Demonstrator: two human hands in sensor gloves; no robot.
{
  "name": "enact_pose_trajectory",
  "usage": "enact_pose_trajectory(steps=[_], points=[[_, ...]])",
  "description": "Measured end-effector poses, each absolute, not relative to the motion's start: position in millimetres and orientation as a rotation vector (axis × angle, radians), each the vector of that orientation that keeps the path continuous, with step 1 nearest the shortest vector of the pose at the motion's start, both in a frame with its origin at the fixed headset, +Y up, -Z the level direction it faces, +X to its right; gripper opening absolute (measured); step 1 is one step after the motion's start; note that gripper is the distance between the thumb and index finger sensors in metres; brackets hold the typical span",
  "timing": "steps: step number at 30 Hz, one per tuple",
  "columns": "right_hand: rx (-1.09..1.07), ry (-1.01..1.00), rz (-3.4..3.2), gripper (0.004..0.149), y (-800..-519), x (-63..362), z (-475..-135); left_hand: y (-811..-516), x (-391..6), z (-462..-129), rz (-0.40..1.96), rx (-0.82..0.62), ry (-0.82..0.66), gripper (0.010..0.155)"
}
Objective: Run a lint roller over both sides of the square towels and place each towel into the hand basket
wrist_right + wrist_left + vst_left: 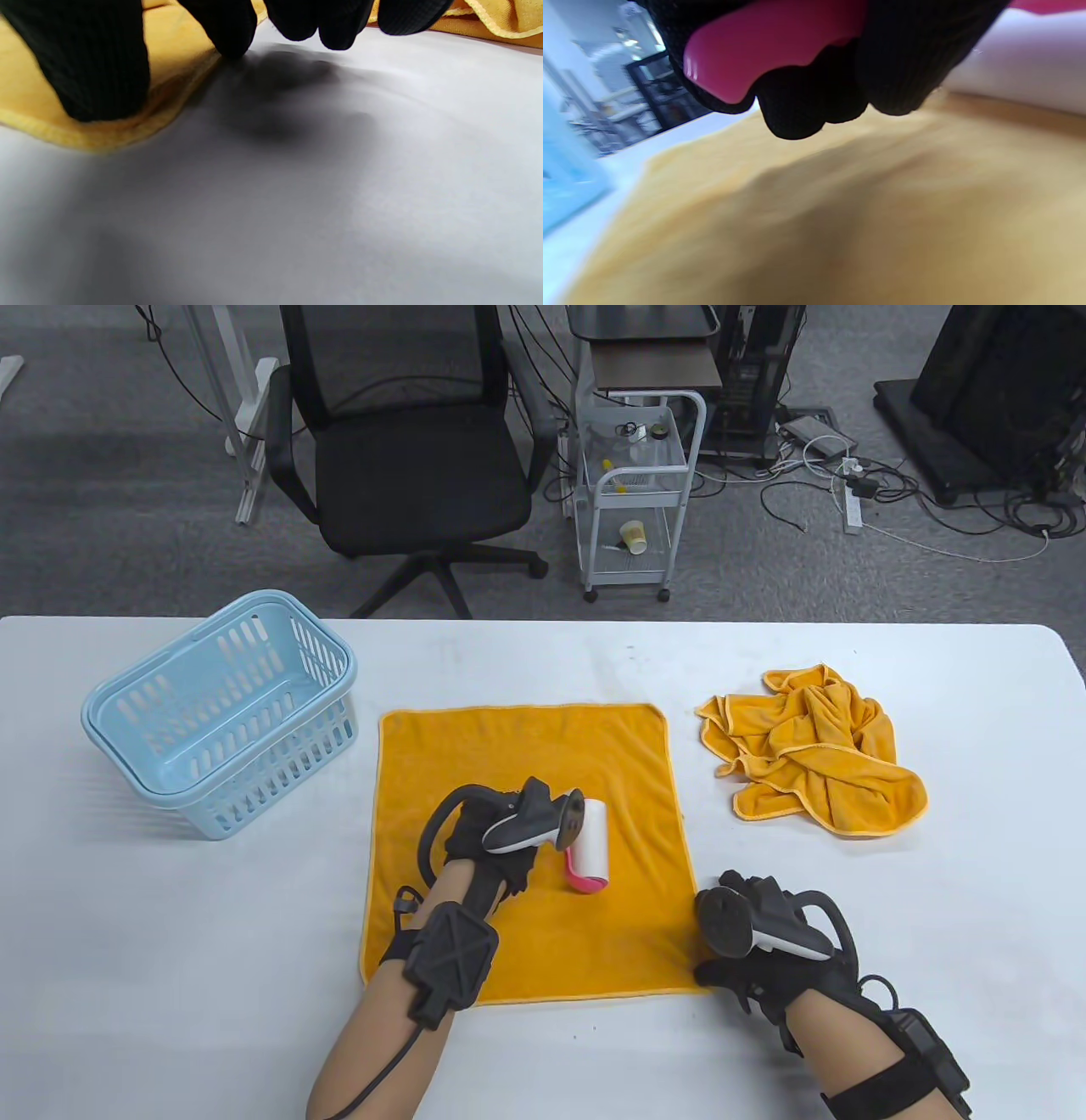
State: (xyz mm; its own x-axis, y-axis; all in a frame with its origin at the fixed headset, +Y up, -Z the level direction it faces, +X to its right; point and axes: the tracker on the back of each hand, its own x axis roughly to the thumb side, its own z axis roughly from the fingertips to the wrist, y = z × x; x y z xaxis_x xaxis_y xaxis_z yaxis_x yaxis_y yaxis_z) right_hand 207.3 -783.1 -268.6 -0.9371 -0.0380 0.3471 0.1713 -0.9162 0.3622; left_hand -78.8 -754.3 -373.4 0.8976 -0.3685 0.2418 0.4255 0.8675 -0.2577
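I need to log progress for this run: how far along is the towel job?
Early. The light blue plastic hand basket holds no towels. In hand: the left hand grips the pink-handled lint roller on the flat orange square towel, whose near right corner the right hand presses down. Left: whichever sides remain unrolled, basketing it, then the crumpled orange towels.

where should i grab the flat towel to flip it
Pinch the flat towel at its near right corner, coming in from the table's right side. That corner lies at the right hand, whose fingers already press its hem, and the left hand holds the lint roller mid-towel, so the left side is busy.
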Motion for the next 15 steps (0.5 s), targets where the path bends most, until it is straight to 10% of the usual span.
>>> enact_pose_trajectory(steps=[15], points=[[-0.515, -0.596, -2.926, 0.09, -783.1, 207.4, -268.7, -726.2, -208.6, -364.5, -0.557, -0.353, 0.163, 0.042]])
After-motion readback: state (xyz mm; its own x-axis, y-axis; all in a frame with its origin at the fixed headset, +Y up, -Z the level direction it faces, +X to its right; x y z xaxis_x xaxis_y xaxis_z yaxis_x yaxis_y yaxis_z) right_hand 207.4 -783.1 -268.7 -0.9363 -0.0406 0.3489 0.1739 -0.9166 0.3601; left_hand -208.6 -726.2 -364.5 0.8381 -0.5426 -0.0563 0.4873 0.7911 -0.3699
